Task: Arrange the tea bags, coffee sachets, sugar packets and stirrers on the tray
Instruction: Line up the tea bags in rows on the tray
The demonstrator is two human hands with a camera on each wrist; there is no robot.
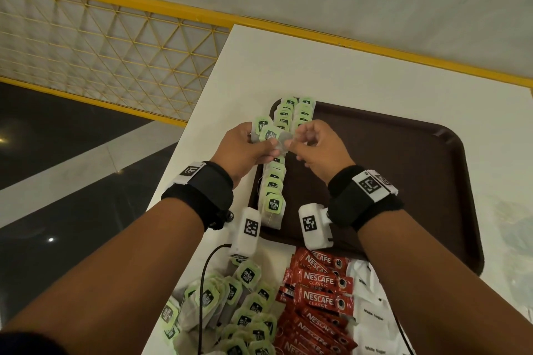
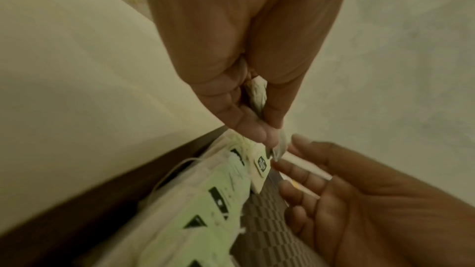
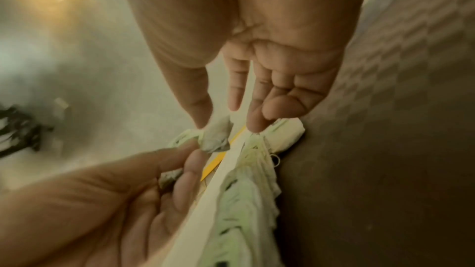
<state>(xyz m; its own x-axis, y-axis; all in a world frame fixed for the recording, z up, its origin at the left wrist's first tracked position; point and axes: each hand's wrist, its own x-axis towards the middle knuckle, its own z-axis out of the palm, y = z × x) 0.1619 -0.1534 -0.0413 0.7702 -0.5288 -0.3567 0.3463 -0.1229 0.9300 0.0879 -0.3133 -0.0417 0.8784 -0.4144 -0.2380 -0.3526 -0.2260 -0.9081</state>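
Note:
My left hand (image 1: 259, 147) grips a small stack of green-tagged tea bags (image 1: 266, 131) over the left edge of the brown tray (image 1: 389, 181). In the left wrist view the left hand's fingers (image 2: 257, 127) pinch a bag (image 2: 257, 96). My right hand (image 1: 305, 143) is close beside it. Its thumb tip touches the grey bag (image 3: 216, 137) and its other fingers (image 3: 235, 96) are loosely spread. Overlapping rows of tea bags (image 1: 274, 190) run along the tray's left side. Loose tea bags (image 1: 239, 305), red coffee sachets (image 1: 320, 297) and white sugar packets (image 1: 372, 311) lie near me. I see no stirrers.
The tray sits on a white table (image 1: 288, 72) whose left edge (image 1: 207, 89) drops to a dark floor. A yellow mesh railing (image 1: 115, 46) stands beyond it. A black cable (image 1: 204, 282) crosses the loose tea bags. The tray's middle and right (image 1: 403, 210) are bare.

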